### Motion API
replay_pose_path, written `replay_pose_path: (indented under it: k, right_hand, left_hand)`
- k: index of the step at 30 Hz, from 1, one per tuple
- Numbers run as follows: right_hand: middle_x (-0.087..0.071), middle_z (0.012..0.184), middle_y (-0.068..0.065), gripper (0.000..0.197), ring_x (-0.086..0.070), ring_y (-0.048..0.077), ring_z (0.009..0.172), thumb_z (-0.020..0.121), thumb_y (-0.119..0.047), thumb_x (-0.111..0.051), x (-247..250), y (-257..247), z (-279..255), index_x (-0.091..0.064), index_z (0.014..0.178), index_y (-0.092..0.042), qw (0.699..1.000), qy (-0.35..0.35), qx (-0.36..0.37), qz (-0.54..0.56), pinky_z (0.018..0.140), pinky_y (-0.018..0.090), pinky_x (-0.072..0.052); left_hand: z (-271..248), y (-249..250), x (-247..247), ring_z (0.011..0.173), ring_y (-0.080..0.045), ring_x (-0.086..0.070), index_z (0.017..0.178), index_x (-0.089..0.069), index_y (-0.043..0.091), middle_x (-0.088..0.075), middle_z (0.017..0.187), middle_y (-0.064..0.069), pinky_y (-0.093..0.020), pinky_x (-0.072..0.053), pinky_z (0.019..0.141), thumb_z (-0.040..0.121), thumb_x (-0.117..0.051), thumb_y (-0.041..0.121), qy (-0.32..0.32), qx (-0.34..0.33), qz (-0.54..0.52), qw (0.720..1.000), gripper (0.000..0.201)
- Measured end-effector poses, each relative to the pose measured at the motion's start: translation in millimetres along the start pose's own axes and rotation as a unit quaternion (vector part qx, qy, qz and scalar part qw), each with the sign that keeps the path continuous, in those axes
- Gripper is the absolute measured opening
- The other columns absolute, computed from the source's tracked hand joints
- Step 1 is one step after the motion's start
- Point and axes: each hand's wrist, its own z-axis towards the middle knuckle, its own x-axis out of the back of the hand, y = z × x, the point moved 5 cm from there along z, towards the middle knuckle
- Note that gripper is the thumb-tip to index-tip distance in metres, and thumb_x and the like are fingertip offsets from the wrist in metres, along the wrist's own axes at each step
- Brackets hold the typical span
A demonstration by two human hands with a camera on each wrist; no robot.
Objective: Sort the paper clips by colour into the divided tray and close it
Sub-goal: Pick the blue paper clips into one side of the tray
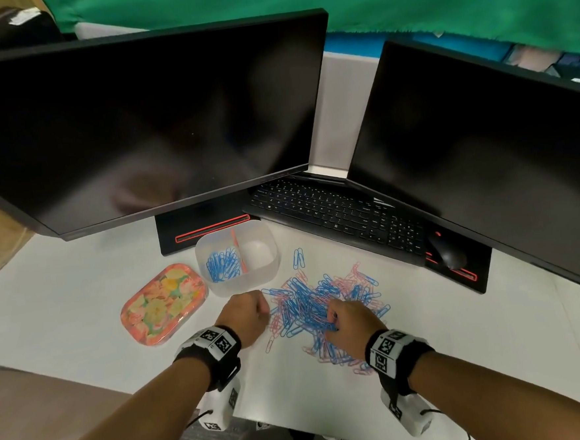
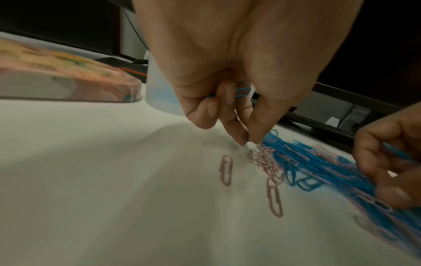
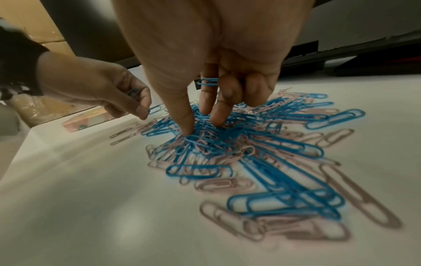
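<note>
A heap of blue and pink paper clips (image 1: pixel 322 303) lies on the white desk. The translucent divided tray (image 1: pixel 268 273) stands behind it, with blue clips (image 1: pixel 223 262) in its left compartment. Its floral lid (image 1: pixel 164 304) lies to the left. My left hand (image 2: pixel 249 141) pinches at the heap's left edge, and its curled fingers hold blue clips (image 2: pixel 241 92). My right hand (image 3: pixel 201 126) digs its thumb and fingertips into the middle of the heap, with a blue clip (image 3: pixel 208 81) tucked under its curled fingers.
Two dark monitors (image 1: pixel 145 127) stand at the back, with a black keyboard (image 1: pixel 332 210) and a mouse (image 1: pixel 450 253) between and under them. A few stray clips (image 1: pixel 298 257) lie apart from the heap. The desk's front edge is near my wrists.
</note>
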Motion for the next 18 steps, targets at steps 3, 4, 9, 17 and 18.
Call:
replay_pose_path:
  k: [3, 4, 9, 17, 18]
  right_hand:
    - [-0.051, 0.068, -0.002, 0.015, -0.046, 0.014, 0.058, 0.077, -0.01, -0.065, -2.4, -0.4, 1.0, -0.052, 0.083, -0.015, 1.0, -0.008, -0.018, 0.022, 0.053, 0.024, -0.04]
    - [-0.053, 0.07, 0.0, 0.015, -0.047, 0.015, 0.059, 0.076, -0.005, -0.062, -2.4, -0.1, 2.1, -0.053, 0.084, -0.014, 0.999, -0.009, -0.025, 0.035, 0.057, 0.026, -0.044]
    - [-0.049, 0.07, -0.006, 0.017, -0.046, 0.008, 0.059, 0.081, 0.004, -0.053, -1.1, 3.4, 5.5, -0.061, 0.092, -0.007, 0.995, 0.002, -0.041, 0.086, 0.064, 0.023, -0.046]
    - [-0.062, 0.077, -0.003, 0.016, -0.056, 0.01, 0.073, 0.091, -0.018, -0.058, 13.8, 5.0, 8.7, -0.07, 0.098, -0.009, 0.96, -0.041, -0.095, 0.259, 0.072, 0.022, -0.045]
    - [-0.058, 0.069, -0.001, 0.017, -0.052, 0.012, 0.065, 0.092, -0.018, -0.058, 14.5, 4.8, 9.8, -0.069, 0.097, -0.006, 0.947, -0.051, -0.11, 0.297, 0.065, 0.023, -0.044]
  left_hand:
    - [-0.6, 3.0, 1.2, 0.079, -0.017, -0.06, 0.085, -0.062, 0.023, -0.064, 0.083, 0.002, -0.02, -0.043, 0.068, 0.086, -0.058, 0.009, 0.001, -0.002, -0.049, 0.999, 0.014]
    - [-0.5, 3.9, 2.2, 0.079, -0.016, -0.059, 0.093, -0.064, 0.024, -0.063, 0.086, 0.002, -0.019, -0.041, 0.07, 0.087, -0.056, 0.01, 0.002, 0.003, -0.057, 0.998, 0.017]
    - [1.4, 3.9, 0.9, 0.086, -0.015, -0.059, 0.098, -0.07, 0.021, -0.066, 0.096, 0.0, -0.02, -0.042, 0.076, 0.091, -0.05, 0.008, -0.035, 0.035, -0.122, 0.991, 0.025]
    - [-13.9, 19.3, 14.8, 0.051, -0.017, -0.038, 0.066, -0.051, 0.007, -0.046, 0.06, -0.006, -0.024, -0.03, 0.05, 0.066, -0.042, 0.009, -0.085, 0.115, -0.411, 0.901, 0.01]
    - [-15.9, 20.9, 16.9, 0.051, -0.018, -0.039, 0.067, -0.051, 0.006, -0.047, 0.061, -0.007, -0.025, -0.032, 0.05, 0.066, -0.042, 0.01, -0.086, 0.118, -0.435, 0.888, 0.01]
